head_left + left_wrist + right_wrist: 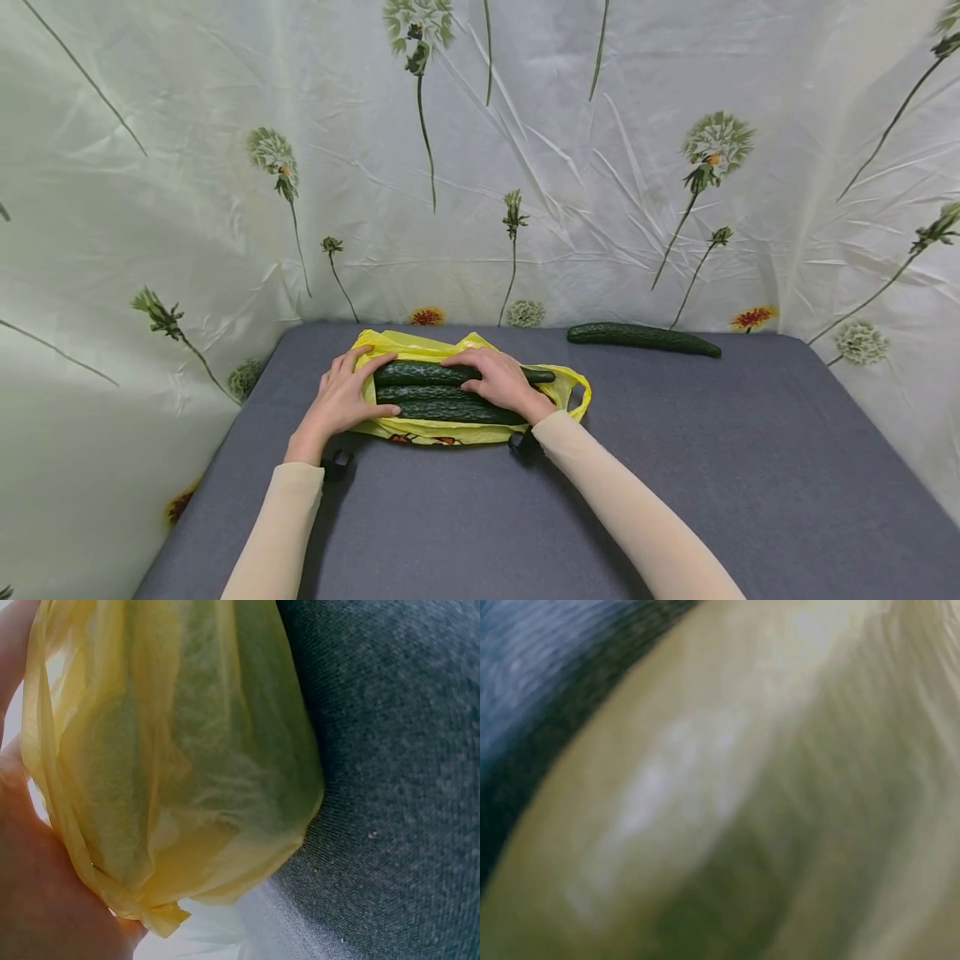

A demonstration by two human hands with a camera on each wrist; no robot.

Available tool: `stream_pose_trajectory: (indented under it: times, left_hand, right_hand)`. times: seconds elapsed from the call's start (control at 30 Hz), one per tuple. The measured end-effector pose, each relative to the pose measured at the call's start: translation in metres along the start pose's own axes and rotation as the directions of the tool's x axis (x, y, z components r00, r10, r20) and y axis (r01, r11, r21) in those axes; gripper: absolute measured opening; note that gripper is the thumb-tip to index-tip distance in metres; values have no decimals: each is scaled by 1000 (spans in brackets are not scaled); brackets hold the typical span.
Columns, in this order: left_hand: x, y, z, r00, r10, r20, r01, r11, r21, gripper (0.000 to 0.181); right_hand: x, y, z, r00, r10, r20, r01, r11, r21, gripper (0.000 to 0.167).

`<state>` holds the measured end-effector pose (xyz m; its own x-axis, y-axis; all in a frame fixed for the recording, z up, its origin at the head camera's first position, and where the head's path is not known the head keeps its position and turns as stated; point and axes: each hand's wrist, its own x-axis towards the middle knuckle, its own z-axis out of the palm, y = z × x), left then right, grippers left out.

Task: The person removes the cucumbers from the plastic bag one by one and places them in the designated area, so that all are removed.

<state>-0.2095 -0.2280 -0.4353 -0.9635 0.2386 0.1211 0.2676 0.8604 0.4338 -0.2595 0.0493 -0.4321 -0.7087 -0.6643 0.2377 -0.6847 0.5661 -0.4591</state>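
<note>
A yellow plastic bag (420, 430) (225, 847) lies on its side with its opening facing up, several dark green cucumbers (450, 410) side by side in it. My left hand (341, 396) (49, 892) grips the bag's left end, thumb at the front edge and fingers at the back. Across the rear cucumber (416, 372), my right hand (504, 382) holds it between thumb and fingers. In the right wrist view the bag (667, 795) fills most of the picture, blurred, with green showing through; the hand is out of that view.
Another cucumber (645, 337) lies outside the bag near the back edge of the dark grey table (712, 467), right of the bag. A bag handle loop (585, 398) sticks out at the right. A pale curtain with plant prints (480, 167) hangs behind the table.
</note>
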Motion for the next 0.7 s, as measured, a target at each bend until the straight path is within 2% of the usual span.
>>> stream_pose_trajectory:
  times: [0.17,0.33,0.7]
  left_hand:
    - [-1,0,0,1000,-5,9,5,1000,3,87]
    - [-1,0,-1,1000,-4,12,4,1000,4,87]
    - [0,0,-1,1000,-8,17,8,1000,1,86]
  right_hand:
    - [0,-2,-2,1000,0,0,0,1000,6,43]
    - [0,-5,-5,1000,-1,-8,1,1000,-29,42]
    - [-7,-6,-14,998,-14,-53,11,998,-56,41]
